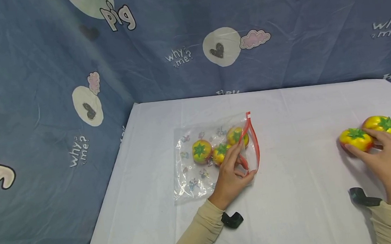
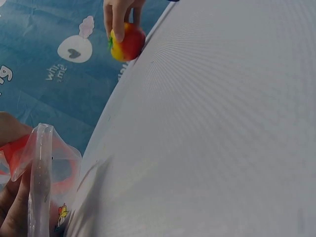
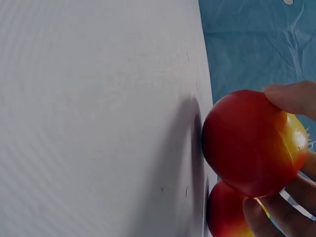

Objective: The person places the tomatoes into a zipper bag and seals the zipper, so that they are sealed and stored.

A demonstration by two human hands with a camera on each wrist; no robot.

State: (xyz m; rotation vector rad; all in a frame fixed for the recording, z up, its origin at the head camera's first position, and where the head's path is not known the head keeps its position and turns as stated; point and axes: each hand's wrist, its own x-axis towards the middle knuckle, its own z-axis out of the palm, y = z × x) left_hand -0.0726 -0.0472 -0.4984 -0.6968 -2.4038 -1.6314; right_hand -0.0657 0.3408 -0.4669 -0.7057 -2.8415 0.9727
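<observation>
A clear zip bag (image 1: 190,180) with a red zip edge lies on the white table, with three red-and-yellow fruits with green leafy tops inside, one of them a fruit (image 1: 201,151) at the left. My left hand (image 1: 231,177) pinches the bag's red-edged mouth, which gapes; in the left wrist view the clear plastic (image 2: 42,173) hides part of the fingers. At the right, my right hand (image 1: 388,155) grips a similar fruit (image 3: 252,143) between thumb and fingers. Just behind it sits another fruit (image 1: 380,124), partly hidden in the right wrist view.
The white tablecloth (image 1: 302,190) covers the table between the bag and the right-hand fruits. A blue printed cloth (image 1: 163,74) hangs behind and on the left. Dark wrist mounts (image 1: 232,220) sit by both sleeves.
</observation>
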